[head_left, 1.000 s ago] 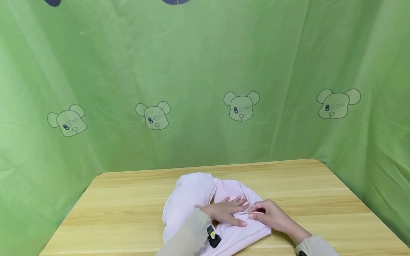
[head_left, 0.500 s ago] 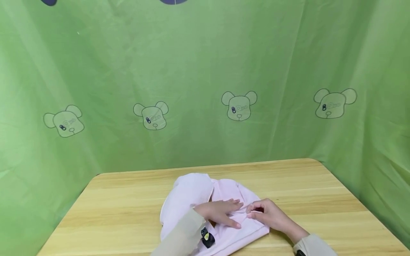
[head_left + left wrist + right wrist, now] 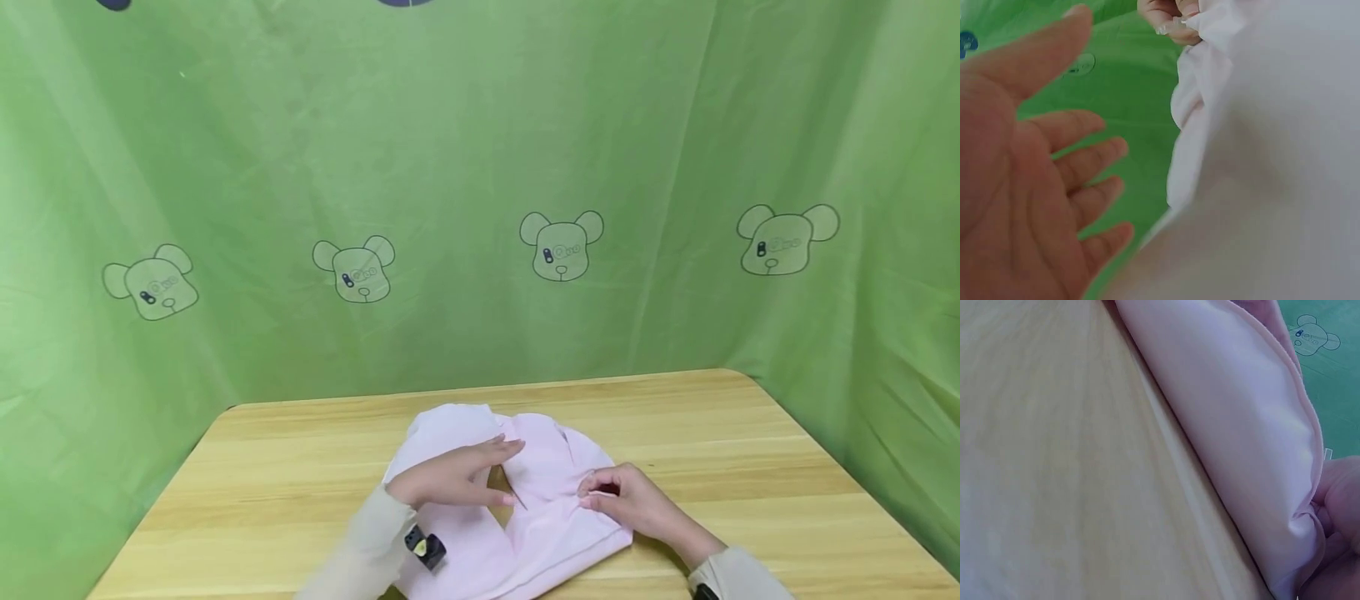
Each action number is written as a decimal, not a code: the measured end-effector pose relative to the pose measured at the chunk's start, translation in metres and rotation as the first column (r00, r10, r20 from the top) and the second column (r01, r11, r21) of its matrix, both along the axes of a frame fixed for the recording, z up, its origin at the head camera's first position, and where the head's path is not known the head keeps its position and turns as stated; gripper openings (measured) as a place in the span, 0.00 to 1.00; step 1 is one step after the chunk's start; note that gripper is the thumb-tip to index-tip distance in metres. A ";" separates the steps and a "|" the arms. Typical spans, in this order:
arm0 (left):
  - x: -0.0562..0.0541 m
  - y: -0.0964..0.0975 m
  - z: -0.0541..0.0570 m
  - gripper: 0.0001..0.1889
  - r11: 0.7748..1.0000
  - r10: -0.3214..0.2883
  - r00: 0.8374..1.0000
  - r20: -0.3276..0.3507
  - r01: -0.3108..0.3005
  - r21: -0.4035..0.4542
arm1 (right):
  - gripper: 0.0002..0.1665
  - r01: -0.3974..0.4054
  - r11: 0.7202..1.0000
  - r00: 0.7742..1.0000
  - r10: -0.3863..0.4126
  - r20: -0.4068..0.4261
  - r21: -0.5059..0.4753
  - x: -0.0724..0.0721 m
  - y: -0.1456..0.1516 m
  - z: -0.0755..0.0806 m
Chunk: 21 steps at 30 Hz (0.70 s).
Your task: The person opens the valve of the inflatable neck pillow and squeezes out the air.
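Pink cushion [image 3: 547,525] is lying on the wooden table [image 3: 285,492], its near edge reaching the bottom of the head view. Progress, judged: laying-out is looking done; work at the right edge is seeming unfinished, end point unclear. Left hand [image 3: 453,479] is hanging over the cushion's left lobe, fingers extending loosely, holding nothing. Right hand [image 3: 630,500] is pinching the right edge; a small clear piece [image 3: 1172,27] is showing at its fingertips. Lobes are pointing towards the green curtain [image 3: 450,150]; central gap is running near-to-far, overall long axis uncertain.
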<state>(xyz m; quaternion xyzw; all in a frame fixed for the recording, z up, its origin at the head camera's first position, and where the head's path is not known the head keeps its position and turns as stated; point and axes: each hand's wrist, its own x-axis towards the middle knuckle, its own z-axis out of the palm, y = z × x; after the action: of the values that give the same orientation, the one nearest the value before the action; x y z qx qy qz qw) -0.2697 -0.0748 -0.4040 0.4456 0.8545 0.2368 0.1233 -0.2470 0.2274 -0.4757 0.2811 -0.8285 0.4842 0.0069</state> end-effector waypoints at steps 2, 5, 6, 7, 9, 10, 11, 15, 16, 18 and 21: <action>0.001 -0.011 -0.002 0.38 0.999 0.009 1.000 0.003 -0.009 0.031 | 0.04 0.000 1.000 1.000 0.000 0.007 0.000 0.001 -0.001 0.001; 0.003 -0.027 -0.006 0.37 0.996 0.029 1.000 -0.011 -0.028 0.081 | 0.04 -0.009 1.000 1.000 0.009 0.014 -0.006 0.002 -0.002 0.002; 0.004 -0.032 -0.007 0.37 0.994 0.042 0.999 -0.013 -0.040 0.097 | 0.05 -0.012 1.000 1.000 0.012 0.015 -0.007 0.002 -0.003 0.002; 0.004 -0.037 -0.007 0.37 0.992 0.054 0.998 -0.014 -0.052 0.119 | 0.05 -0.011 1.000 1.000 0.012 0.016 -0.005 0.003 -0.003 0.002; 0.005 -0.047 -0.007 0.37 0.984 0.074 0.997 -0.025 -0.069 0.163 | 0.05 -0.007 1.000 1.000 0.007 0.016 -0.003 0.003 -0.003 0.002; 0.006 -0.052 -0.007 0.37 0.980 0.086 0.996 -0.032 -0.078 0.181 | 0.04 -0.004 1.000 1.000 0.004 0.013 -0.001 0.003 -0.003 0.002; 0.006 -0.057 -0.007 0.37 0.977 0.099 0.994 -0.041 -0.089 0.194 | 0.04 0.000 1.000 1.000 0.000 0.011 0.003 0.003 -0.003 0.002; 0.008 -0.072 -0.009 0.38 0.969 0.137 0.988 -0.076 -0.117 0.219 | 0.05 0.017 1.000 1.000 -0.018 0.013 0.021 0.002 -0.003 0.003; 0.008 -0.075 -0.011 0.38 0.969 0.143 0.986 -0.085 -0.122 0.216 | 0.05 0.021 0.999 1.000 -0.021 0.016 0.024 0.002 -0.003 0.003; 0.009 -0.080 -0.014 0.39 0.969 0.148 0.985 -0.089 -0.126 0.211 | 0.05 0.028 0.999 0.999 -0.029 0.023 0.029 0.002 -0.002 0.004; 0.011 -0.082 -0.019 0.40 0.973 0.135 0.989 -0.063 -0.120 0.196 | 0.05 0.035 0.999 0.999 -0.035 0.029 0.028 0.003 -0.001 0.006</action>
<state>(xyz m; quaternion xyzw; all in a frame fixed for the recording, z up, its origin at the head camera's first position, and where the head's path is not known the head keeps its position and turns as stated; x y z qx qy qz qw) -0.2589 -0.1571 -0.4229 0.4082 0.8587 0.3083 0.0316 -0.2439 0.2260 -0.4700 0.2595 -0.8399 0.4766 -0.0005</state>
